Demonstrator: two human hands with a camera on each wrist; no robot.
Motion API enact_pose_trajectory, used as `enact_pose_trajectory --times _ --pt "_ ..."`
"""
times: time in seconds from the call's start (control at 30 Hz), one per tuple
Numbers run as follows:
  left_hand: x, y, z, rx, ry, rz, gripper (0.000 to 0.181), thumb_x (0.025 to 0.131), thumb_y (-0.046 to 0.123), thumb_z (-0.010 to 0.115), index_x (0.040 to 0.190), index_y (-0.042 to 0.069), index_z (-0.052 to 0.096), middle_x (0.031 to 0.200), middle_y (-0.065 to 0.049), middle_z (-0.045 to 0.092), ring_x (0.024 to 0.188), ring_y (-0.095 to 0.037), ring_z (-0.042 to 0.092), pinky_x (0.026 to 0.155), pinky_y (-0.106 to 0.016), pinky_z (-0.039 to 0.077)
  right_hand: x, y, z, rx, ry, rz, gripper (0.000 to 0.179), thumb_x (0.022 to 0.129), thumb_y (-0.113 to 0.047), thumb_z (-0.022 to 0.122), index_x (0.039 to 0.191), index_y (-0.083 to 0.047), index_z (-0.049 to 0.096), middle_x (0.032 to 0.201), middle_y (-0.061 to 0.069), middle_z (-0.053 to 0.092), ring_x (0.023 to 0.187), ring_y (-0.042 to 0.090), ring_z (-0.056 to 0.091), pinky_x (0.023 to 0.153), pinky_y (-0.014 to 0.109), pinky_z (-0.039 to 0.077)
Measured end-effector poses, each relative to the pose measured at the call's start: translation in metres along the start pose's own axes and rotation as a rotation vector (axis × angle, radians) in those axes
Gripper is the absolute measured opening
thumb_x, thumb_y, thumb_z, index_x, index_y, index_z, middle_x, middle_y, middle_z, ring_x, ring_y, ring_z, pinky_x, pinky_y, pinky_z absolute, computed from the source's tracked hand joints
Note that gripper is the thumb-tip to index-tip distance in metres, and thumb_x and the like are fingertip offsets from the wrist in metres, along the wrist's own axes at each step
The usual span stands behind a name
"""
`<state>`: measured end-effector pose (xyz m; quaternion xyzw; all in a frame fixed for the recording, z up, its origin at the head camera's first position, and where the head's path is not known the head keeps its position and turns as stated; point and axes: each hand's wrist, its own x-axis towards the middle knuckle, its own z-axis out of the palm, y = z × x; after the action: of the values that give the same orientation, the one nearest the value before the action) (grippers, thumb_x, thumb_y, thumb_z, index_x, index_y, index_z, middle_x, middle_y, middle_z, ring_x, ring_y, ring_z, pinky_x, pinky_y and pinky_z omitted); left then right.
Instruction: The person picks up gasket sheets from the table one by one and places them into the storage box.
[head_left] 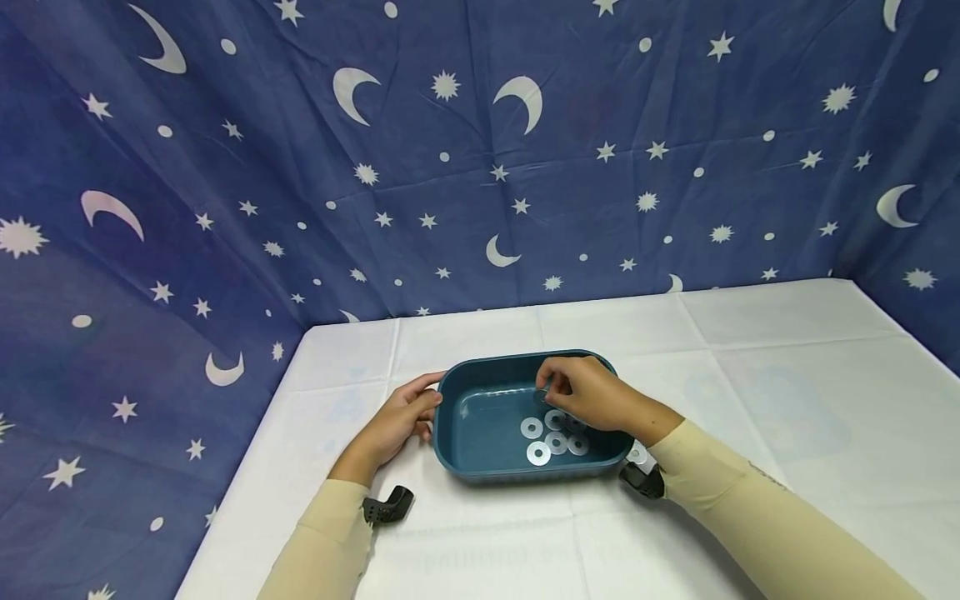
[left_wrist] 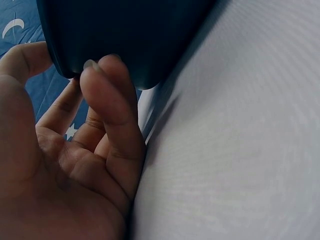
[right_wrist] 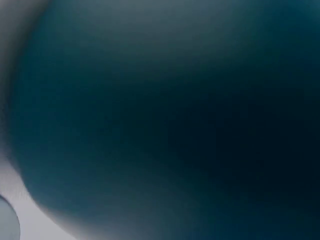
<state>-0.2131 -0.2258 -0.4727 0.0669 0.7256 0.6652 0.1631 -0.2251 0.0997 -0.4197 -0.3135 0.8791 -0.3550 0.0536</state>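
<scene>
A dark teal rectangular tray [head_left: 480, 477] with rounded corners sits on the white-covered table. My left hand [head_left: 401, 417] grips its left end. In the left wrist view the thumb [left_wrist: 31, 60] reaches the rim and bent fingers [left_wrist: 112, 100] lie against the outer wall. Over the tray's right half, my right hand [head_left: 592, 390] pinches a washer [head_left: 541, 397], which looks dark against the tray. Below that hand, several flat silver washers [head_left: 538, 453] lie on the tray floor, some partly covered by it. Dark blur of the tray fills most of the right wrist view.
More washers [head_left: 637, 453] lie on the table just outside the tray's right end, partly hidden by the right wrist and its black camera [head_left: 642, 481]. Another black camera [head_left: 390, 505] hangs at the left wrist. A blue star-and-moon cloth [head_left: 480, 200] stands behind the table [head_left: 787, 417].
</scene>
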Motion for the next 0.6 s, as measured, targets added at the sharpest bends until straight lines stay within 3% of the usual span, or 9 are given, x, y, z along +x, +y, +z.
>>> enact_pose_trajectory --times 0.27,0.6 --pt "-0.001 -0.001 0.0 0.002 -0.01 0.007 0.051 0.102 0.02 0.054 0.15 0.009 0.044 0.098 0.001 0.061 0.066 -0.006 0.058 0.053 -0.02 0.049 0.01 0.001 0.01 -0.008 -0.056 0.017 0.013 0.091 -0.001 0.068 0.102 -0.008 0.067 0.075 -0.002 0.062 0.061 0.008 0.053 0.055 0.023 0.045" --pt "0.0 -0.001 -0.002 0.013 -0.005 0.013 0.05 0.102 0.02 0.054 0.15 0.008 0.044 0.097 0.0 0.06 0.065 -0.006 0.057 0.053 -0.02 0.048 0.014 0.007 0.017 -0.038 -0.072 0.044 0.013 0.09 0.0 0.068 0.101 -0.007 0.069 0.076 -0.002 0.062 0.063 0.009 0.053 0.056 0.022 0.046"
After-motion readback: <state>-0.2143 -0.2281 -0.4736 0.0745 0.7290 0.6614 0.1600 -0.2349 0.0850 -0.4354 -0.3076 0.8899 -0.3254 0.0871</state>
